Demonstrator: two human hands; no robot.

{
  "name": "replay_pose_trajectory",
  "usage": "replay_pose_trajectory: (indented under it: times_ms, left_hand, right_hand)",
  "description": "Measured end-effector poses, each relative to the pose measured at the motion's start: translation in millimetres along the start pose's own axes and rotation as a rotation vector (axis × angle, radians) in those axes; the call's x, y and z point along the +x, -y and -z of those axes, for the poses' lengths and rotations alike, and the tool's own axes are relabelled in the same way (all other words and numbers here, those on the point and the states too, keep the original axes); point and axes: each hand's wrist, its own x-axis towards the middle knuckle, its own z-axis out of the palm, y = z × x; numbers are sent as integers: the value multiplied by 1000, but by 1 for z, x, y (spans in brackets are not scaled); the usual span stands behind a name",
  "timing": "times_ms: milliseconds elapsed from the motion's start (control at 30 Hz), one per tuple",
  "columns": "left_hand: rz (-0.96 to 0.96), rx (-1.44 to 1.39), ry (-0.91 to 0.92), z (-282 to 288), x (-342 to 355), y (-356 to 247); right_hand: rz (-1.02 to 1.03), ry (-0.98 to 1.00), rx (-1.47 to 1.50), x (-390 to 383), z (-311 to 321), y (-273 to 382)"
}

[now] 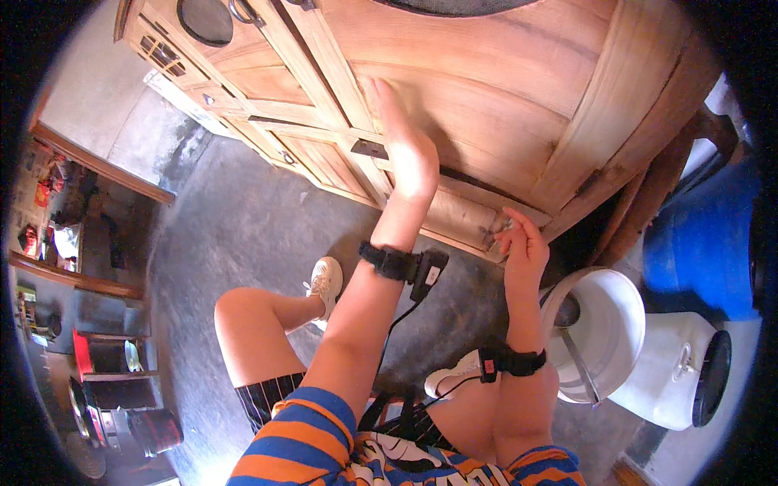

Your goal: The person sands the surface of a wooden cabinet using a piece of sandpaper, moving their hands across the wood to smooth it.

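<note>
Fingers of left hand (409,154) flat on wooden cabinet (519,105), right hand (523,243) fingertips pinching something hidden at its base

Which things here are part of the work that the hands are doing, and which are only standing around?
In use:
- large brown wooden cabinet, left hand flat on its door
- cabinet's lower front corner, touched by right hand

Standing around:
- white round plastic bucket
- blue plastic barrel
- white plastic jug with black lid
- shelves with pots

Left hand (409,154) reaches forward, fingers extended flat; right hand (523,247) held lower, fingers loosely curled.
</note>
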Motion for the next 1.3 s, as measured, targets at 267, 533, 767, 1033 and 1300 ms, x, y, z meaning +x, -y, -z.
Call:
replay_pose_trajectory:
  times_ms: [267,533,767,1033,1300]
  left_hand:
    - [4,163,85,5,-20,-1]
    - [-47,58,12,-5,4,-2]
    - [19,211,174,2,-39,1]
    - [30,61,76,-10,-1,-16]
    - [27,190,208,-3,-32,-12]
  right_hand:
    - [5,-15,32,2,4,2]
    - [-38,-9,-34,1,2,9]
    - [-4,-27,60,1,3,4]
    - [-14,-24,-10,2,5,5]
    - [-29,-25,24,-1,6,6]
